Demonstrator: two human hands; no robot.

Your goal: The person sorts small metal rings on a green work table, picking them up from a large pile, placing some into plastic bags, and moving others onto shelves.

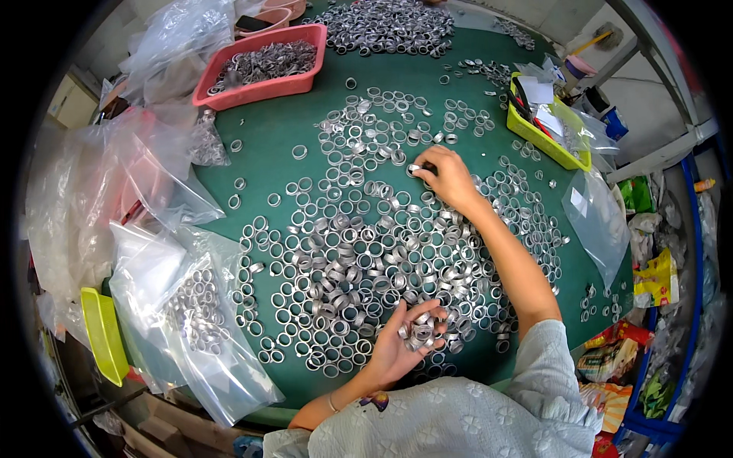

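A wide spread of silver metal rings (340, 267) covers the middle of the green table, heaped near me and thinner toward the far side. My left hand (391, 357) is cupped palm up at the near edge of the heap, fingers curled around several rings (421, 331). Farther out, my right hand (447, 177) reaches over the rings with thumb and fingers pinched on one metal ring (413, 169). Loose rings lie on the table just beyond and beside that hand.
A red plastic tray (200, 98) of small metal parts stands at the far left. Another ring pile (389, 27) lies at the back. At the right is a yellow-green basket (561, 153) with tools. Clear plastic bags (244, 382) overlap the table's left edge, one containing rings.
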